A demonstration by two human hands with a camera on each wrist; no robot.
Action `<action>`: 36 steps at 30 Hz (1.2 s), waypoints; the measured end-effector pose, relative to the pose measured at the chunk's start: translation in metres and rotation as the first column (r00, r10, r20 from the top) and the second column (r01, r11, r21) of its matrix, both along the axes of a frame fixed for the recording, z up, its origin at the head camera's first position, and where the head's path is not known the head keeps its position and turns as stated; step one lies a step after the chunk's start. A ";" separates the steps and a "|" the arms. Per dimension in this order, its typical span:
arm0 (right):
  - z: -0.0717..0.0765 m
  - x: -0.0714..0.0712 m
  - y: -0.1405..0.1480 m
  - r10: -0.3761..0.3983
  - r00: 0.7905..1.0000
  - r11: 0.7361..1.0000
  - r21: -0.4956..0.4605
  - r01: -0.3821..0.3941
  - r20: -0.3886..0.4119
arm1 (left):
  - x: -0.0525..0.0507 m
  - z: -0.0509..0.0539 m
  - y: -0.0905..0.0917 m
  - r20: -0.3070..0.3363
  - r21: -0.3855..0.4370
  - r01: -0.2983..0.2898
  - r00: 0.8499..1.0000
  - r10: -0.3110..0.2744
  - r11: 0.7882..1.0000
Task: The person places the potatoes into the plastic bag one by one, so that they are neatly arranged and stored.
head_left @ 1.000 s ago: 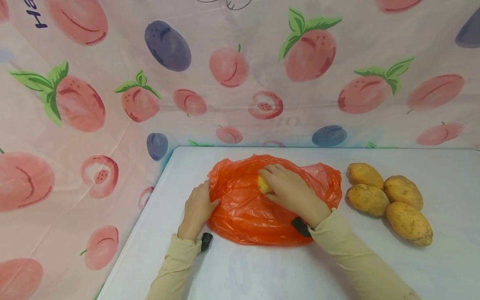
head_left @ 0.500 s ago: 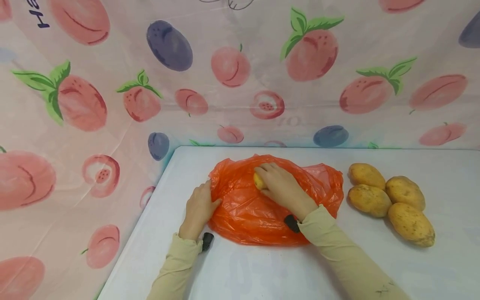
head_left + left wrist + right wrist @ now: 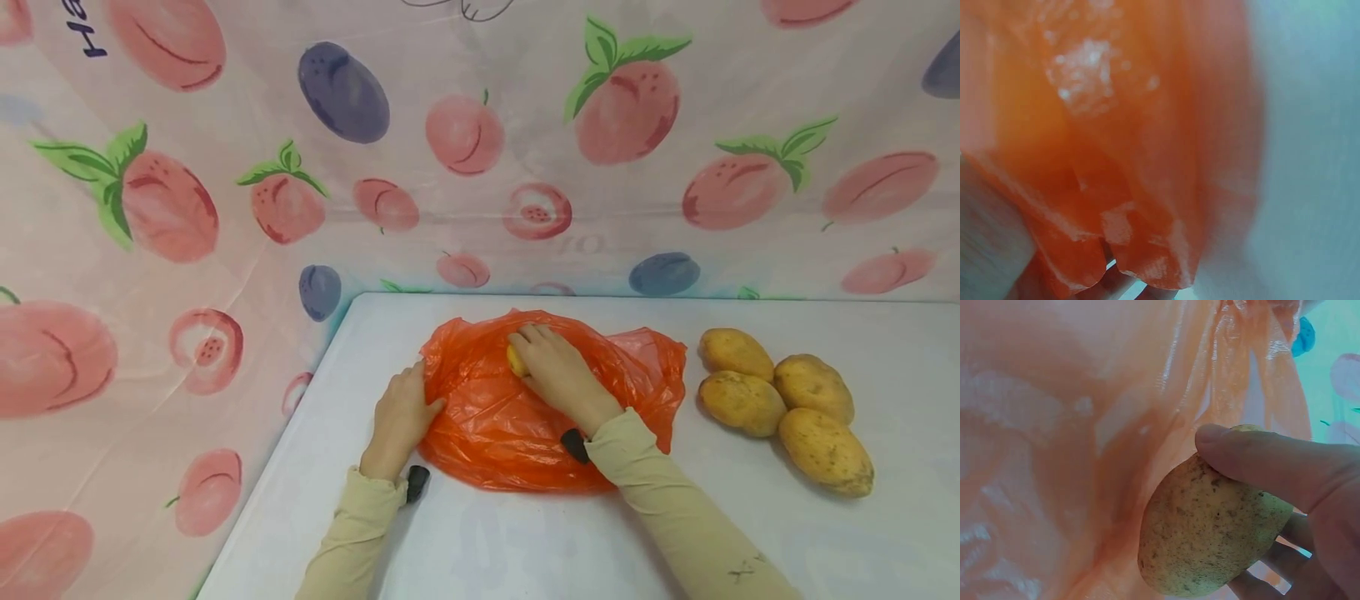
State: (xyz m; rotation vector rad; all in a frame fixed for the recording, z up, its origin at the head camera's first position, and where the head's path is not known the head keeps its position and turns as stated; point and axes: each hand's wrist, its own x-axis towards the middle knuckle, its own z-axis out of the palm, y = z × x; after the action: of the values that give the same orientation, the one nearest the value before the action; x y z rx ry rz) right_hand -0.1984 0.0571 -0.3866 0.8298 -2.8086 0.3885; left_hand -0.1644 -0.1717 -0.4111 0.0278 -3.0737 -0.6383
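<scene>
An orange-red plastic bag [image 3: 487, 429] lies spread and crumpled on the white table. My right hand [image 3: 558, 371] is over the middle of the bag and grips a potato [image 3: 1204, 531], whose yellow end shows left of the fingers in the head view. In the right wrist view the thumb presses on the potato's upper side, the fingers curl beneath it, and the bag's film hangs around it. My left hand [image 3: 401, 412] holds the bag's left edge between thumb and fingers. The left wrist view shows blurred orange film over the fingertips [image 3: 1116, 284].
Several potatoes [image 3: 813, 387] lie in a cluster on the table [image 3: 787, 550], right of the bag. Behind and to the left hangs a fruit-printed cloth [image 3: 465, 217]. Dark wrist-camera pieces [image 3: 417, 483] sit under both sleeves.
My right hand has moved a little to the left over the bag with the potato in its grip, then nearly stopped. The left hand stays at the bag's left edge.
</scene>
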 end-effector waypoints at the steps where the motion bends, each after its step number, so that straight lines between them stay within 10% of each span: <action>1: -0.001 0.000 0.000 -0.001 1.000 1.000 0.000 0.001 -0.004 | 0.000 0.000 0.000 0.002 -0.001 -0.001 1.000 0.001 1.000; 36: -0.011 0.004 -0.001 -0.044 0.998 0.998 -0.041 0.046 0.044 | 0.001 0.001 0.001 -0.005 0.005 0.006 1.000 -0.006 1.000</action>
State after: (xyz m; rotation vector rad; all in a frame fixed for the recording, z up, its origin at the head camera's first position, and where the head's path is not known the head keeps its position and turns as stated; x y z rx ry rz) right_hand -0.1948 0.0564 -0.3976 0.7574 -2.8426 0.4624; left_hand -0.1633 -0.1703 -0.4100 0.0172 -3.0688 -0.6460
